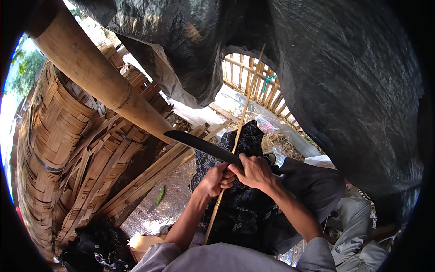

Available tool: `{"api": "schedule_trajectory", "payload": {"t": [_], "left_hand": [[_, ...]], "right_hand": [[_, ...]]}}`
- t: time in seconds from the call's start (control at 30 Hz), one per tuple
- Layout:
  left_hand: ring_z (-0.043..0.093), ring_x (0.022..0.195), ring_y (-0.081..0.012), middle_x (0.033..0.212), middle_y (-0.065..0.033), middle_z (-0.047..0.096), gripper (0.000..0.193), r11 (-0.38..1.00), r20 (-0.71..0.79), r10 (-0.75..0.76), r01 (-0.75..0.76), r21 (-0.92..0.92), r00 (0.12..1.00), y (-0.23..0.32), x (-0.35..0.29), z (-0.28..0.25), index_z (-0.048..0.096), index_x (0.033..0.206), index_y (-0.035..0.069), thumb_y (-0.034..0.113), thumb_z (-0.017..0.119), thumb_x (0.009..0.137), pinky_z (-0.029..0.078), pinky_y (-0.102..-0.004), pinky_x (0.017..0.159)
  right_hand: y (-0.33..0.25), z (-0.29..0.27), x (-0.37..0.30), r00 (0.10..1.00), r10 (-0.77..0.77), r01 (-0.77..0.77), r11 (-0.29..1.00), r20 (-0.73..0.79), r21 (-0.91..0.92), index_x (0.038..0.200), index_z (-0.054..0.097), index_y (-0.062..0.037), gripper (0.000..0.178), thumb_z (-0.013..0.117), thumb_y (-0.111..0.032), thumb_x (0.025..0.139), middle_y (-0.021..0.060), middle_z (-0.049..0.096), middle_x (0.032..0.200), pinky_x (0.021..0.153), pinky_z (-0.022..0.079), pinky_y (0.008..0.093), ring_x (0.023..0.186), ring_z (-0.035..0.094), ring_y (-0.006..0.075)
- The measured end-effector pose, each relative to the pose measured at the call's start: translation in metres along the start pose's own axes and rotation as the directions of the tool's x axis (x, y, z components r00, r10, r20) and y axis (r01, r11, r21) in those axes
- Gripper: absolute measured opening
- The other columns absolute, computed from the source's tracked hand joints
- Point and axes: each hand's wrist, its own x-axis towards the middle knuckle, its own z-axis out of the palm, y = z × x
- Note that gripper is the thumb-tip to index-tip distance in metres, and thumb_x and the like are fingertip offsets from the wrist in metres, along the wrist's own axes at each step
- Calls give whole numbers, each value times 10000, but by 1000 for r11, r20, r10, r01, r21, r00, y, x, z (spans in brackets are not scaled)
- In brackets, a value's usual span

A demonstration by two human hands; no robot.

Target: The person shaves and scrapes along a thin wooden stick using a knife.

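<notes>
A long, thin bamboo strip (244,113) runs away from me over a dark patterned cloth (240,211) on my lap. My left hand (214,180) is closed around the strip. Close beside it, my right hand (254,171) grips a machete (199,145), its thumb pointing toward the left hand. The dark blade reaches out to the far left and crosses over the strip just beyond my fingers. The machete's handle is mostly hidden inside the right hand.
A thick bamboo pole (90,68) slants in from the upper left. Rolled woven bamboo mats (50,149) stand at left, beside long split slats (149,174). Black plastic sheeting (349,81) hangs ahead and at right. A bamboo fence (247,72) shows through the gap.
</notes>
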Motion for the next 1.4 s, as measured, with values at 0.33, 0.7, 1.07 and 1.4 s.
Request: {"api": "schedule_trajectory", "payload": {"t": [0.33, 0.7, 1.07, 1.4], "left_hand": [[214, 428, -59, 529, 75, 242, 277, 997, -88, 26, -20, 77, 996, -1, 2, -1, 377, 627, 163, 127, 325, 897, 196, -220, 390], [168, 398, -37, 528, 99, 228, 295, 998, -108, -49, 46, -35, 993, 0, -1, -5, 384, 650, 196, 192, 333, 941, 122, -212, 350], [155, 379, -33, 522, 96, 222, 294, 989, -220, -84, 55, -136, 972, -1, 3, -4, 425, 652, 168, 198, 327, 927, 119, -183, 325], [163, 383, -29, 524, 103, 237, 343, 996, -278, -16, -8, -85, 961, -5, 0, -10, 406, 656, 184, 294, 320, 970, 132, -181, 340]], "right_hand": [[-8, -10, 14, 993, 24, -21, 999, 115, -31, 778, 558, 0, 638, 446, -626, 824, 222, 594, 615, 543, 499, 464, 632, 614, 403], [-1, 10, 11, 995, 44, -39, 998, 95, -53, 798, 568, 1, 616, 433, -598, 842, 221, 588, 642, 564, 495, 449, 627, 608, 370], [1, 15, 7, 996, -38, 38, 999, -82, 4, 603, 551, -25, 629, 470, -608, 826, 179, 548, 520, 422, 489, 411, 481, 592, 326], [1, 32, 12, 998, -23, 28, 996, -64, 82, 596, 529, -22, 614, 478, -586, 834, 200, 533, 524, 464, 493, 431, 508, 585, 357]]}}
